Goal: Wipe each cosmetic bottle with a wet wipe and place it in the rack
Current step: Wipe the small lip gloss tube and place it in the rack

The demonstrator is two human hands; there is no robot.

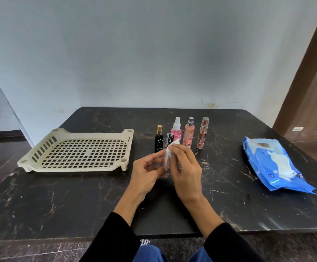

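Head view: left hand [146,172] grips a slim clear tube-like cosmetic bottle with dark cap [167,148], held above the dark marbled surface [59,195]. Right hand [187,172] pinches a white wet wipe [172,148] against it.

Risk, judged: a damp, smooth bottle may slip, toppling the four bottles standing just behind [176,132]. The perforated cream plastic rack [78,151] holds nothing yet.
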